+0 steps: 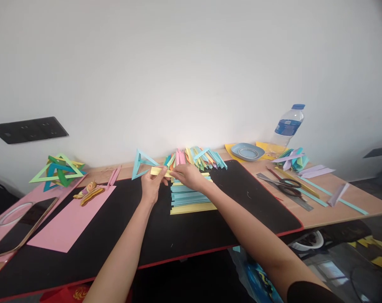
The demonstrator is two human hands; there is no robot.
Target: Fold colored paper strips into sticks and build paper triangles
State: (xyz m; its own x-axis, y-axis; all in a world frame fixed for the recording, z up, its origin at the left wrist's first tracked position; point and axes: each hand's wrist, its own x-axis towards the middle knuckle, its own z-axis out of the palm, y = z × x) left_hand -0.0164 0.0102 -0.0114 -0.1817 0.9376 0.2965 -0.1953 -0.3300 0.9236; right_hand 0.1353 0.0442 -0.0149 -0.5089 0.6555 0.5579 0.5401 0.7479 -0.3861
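Apparently for steadiness, 1 small yellow strip (156,171) is pinched over the black mat (159,240) by both hands, the left hand (150,188) on its left part and the right hand (190,176) at its other end. Flat blue and yellow strips (191,197) lie nearer the body, presumably within easy reach. Folded pieces (206,158) sit heaped by the wall (178,75), likely freeing space; scissors (278,183) rest aside on the counter (364,198).

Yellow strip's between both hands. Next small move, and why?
Probably press along the yellow strip with the right hand while the left hand steadies it. Both hands' fingers already meet on it, its left end sticks out past the left thumb, and a pile of narrow, folded-looking strips lies behind, which suggests creasing.
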